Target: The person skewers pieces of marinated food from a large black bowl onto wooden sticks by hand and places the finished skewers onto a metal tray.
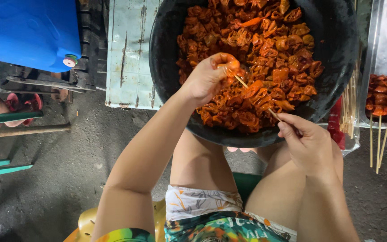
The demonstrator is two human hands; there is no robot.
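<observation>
We see the right hand [307, 143] with grip pinching the bamboo skewer [254, 94] at its lower end. Left hand [209, 76] grip pinches an orange meat piece [229, 67] at the skewer's tip, over the black basin [337, 67].

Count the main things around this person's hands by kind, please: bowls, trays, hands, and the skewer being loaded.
Black bowl of orange marinated meat pieces: 1
Metal tray holding finished skewers: 1
Hands at work, left hand and right hand: 2
Bamboo skewer held between both hands: 1
Blue container: 1
Total: 6
</observation>
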